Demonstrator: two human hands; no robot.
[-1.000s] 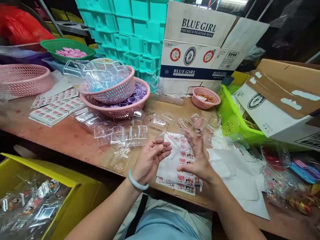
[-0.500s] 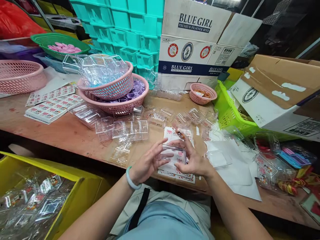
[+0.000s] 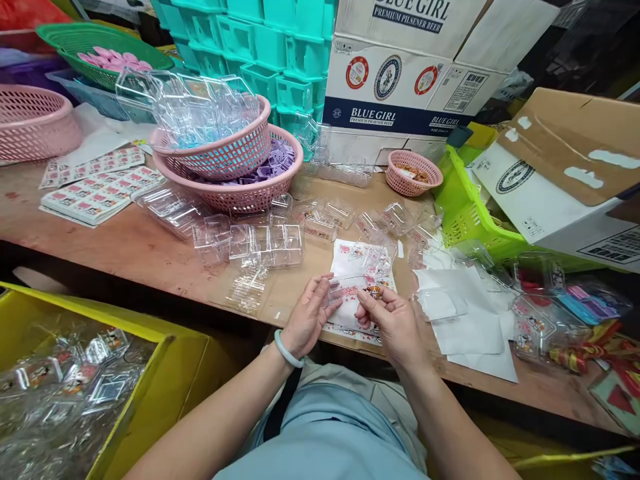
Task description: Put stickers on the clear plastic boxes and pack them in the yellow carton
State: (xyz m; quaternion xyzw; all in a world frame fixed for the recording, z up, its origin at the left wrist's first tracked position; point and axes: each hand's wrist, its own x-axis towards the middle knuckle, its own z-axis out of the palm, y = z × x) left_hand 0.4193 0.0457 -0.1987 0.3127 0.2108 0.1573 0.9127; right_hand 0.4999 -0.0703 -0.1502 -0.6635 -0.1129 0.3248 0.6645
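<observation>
A small clear plastic box [image 3: 344, 291] is held above the table's front edge. My left hand [image 3: 309, 319], with a pale green bangle at the wrist, grips its left end between thumb and fingers. With thumb and forefinger together, my right hand [image 3: 393, 325] pinches a small cartoon sticker [image 3: 372, 291] at the box's right end. Whether the sticker is stuck to the box I cannot tell. Printed sticker sheets [image 3: 347, 252] lie beneath the hands. Several more clear boxes [image 3: 320, 229] lie behind them on a flat piece of cardboard.
Pink baskets [image 3: 225, 197] with clear and purple pieces stand back left, near stacked sticker sheets [image 3: 95, 197]. White backing papers [image 3: 470, 327] lie to the right, before a lime-green basket [image 3: 457, 200]. A yellow bin [image 3: 185, 360] of clear boxes stands lower left. Cartons [image 3: 385, 87] rise behind.
My right hand has gone from fingers spread around the box, the sticker on a fingertip, to a pinch at the box's right end. The view has tipped down slightly.
</observation>
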